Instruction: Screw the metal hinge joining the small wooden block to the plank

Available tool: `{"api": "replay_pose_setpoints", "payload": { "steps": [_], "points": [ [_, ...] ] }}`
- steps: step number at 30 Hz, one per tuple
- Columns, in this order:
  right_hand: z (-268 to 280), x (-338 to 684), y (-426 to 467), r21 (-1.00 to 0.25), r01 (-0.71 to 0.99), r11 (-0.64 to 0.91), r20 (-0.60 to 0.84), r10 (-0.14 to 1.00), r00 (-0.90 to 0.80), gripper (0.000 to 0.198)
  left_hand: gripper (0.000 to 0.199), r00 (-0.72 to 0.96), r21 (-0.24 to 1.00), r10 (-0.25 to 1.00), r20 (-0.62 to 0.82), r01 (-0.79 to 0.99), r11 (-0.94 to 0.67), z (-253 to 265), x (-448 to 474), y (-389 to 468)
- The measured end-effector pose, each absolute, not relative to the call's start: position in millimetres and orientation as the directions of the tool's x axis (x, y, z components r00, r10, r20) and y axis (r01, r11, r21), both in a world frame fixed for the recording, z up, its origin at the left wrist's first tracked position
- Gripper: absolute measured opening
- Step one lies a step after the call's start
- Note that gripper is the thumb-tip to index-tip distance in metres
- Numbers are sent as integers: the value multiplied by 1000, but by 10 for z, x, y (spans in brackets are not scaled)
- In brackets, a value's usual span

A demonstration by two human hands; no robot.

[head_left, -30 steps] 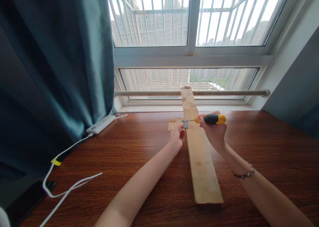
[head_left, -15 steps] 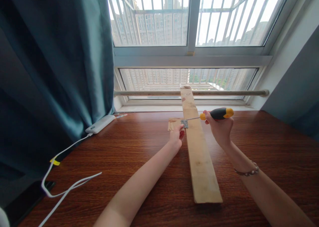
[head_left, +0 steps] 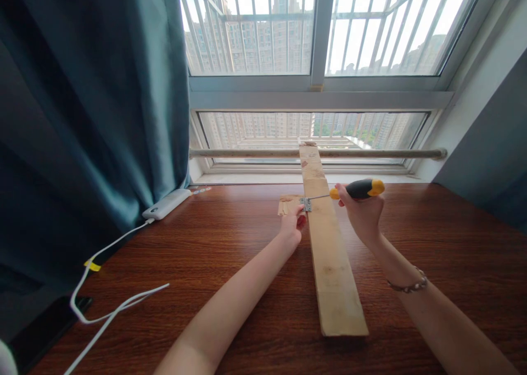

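Note:
A long, pale wooden board (head_left: 331, 254) runs lengthwise away from me, its far end by the window rail. A small wooden piece (head_left: 286, 205) sits against its left side. A metal hinge (head_left: 306, 204) lies across the joint between the two. My left hand (head_left: 293, 227) is closed at the hinge's lower left corner, thumb on top and other fingers curled, partly hidden, beside the board. In my right hand (head_left: 362, 216) is a black and yellow screwdriver (head_left: 358, 189), held nearly level. Its tip touches the hinge's upper part; any screw there is too small to make out.
Everything rests on a dark red-brown wooden table (head_left: 230, 309). At the left, a white power strip (head_left: 167, 203) with a white cable (head_left: 119, 309) lies near the blue curtain (head_left: 135, 89). A horizontal rail (head_left: 255, 153) crosses before the window.
My right hand and the screwdriver's handle have shifted very slightly left. My left hand, the hinge and the wood keep their places, and the whole view has moved a touch.

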State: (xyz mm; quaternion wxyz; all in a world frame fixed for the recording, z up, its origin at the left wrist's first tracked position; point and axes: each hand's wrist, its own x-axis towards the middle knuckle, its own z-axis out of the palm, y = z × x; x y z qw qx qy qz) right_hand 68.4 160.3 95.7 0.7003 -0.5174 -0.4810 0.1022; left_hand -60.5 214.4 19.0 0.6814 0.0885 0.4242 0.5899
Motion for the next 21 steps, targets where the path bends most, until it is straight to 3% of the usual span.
{"api": "replay_pose_setpoints", "payload": {
  "steps": [10,21],
  "points": [
    [947,658,1553,-750,410,519,662,588,466,27,10,-21,594,884,-467,-748,296,197,-601,2137],
    [1037,708,1482,-784,481,392,608,638,472,28,10,-34,613,878,-477,-729,305,225,-608,2126]
  ]
}}
